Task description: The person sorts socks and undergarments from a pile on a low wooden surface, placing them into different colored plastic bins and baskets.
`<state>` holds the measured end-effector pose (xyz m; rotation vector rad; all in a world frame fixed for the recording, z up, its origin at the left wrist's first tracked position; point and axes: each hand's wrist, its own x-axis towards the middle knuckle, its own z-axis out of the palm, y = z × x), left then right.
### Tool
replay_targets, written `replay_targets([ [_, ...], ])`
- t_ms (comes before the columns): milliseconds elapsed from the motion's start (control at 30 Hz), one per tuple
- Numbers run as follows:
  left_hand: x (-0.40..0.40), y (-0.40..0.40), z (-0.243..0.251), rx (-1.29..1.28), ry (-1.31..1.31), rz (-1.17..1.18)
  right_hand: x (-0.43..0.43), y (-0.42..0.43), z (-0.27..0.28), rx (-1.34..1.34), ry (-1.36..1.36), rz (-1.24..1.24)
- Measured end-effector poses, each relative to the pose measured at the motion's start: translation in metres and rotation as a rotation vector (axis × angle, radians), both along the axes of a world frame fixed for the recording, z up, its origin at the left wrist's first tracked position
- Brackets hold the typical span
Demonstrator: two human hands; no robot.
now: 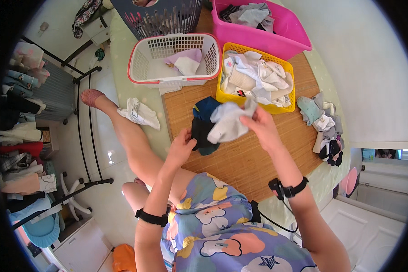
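My right hand (pixel 263 127) grips pale grey and white socks (pixel 229 124), slightly blurred, in front of the yellow basket (pixel 221 93). My left hand (pixel 182 146) pinches the edge of a black sock-like cloth (pixel 202 132). Around that cloth lie a dark blue piece (pixel 204 107) and a dark green piece (pixel 209 149), partly covered, on the bamboo mat (pixel 248 166). White and cream socks (pixel 258 76) fill the yellow basket. A crumpled white printed cloth (pixel 139 114) rests beside my lower leg, to the left of the mat.
A white basket with a red rim (pixel 142 73) holds lilac and white cloth (pixel 187 63). Behind stand a dark grey laundry basket (pixel 149 17) and a pink tub (pixel 258 39) with grey clothes. Socks (pixel 323 127) pile up at right. A clothes rack (pixel 80 136) stands left.
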<state>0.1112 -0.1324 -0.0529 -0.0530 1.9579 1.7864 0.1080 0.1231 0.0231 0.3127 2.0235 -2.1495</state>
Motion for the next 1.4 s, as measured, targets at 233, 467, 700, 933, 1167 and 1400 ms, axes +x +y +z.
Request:
replay_targets([
  [233, 0.003, -0.002, 0.013, 0.055, -0.060, -0.061, -0.122, -0.059, 0.056, -0.007, 0.354, 0.016],
  [467, 0.011, -0.006, 0.036, 0.404, -0.279, 0.054, -0.040, -0.061, 0.015, 0.454, 0.356, 0.706],
  [700, 0.009, 0.037, 0.060, -0.477, 0.072, -0.503, 0.067, -0.031, -0.020, 0.469, 0.050, 0.390],
  [933, 0.000, 0.050, 0.039, 0.044, 0.280, -0.435, 0.082, 0.017, 0.005, 0.452, -0.037, 0.334],
  [1167, 0.017, 0.053, 0.039, -0.146, 0.296, -0.650, 0.069, 0.005, 0.010, 0.274, 0.010, 0.241],
  [1400, 0.006, 0.012, 0.009, -0.470, 0.545, -0.410, 0.045, 0.030, -0.006, 0.634, 0.148, -0.128],
])
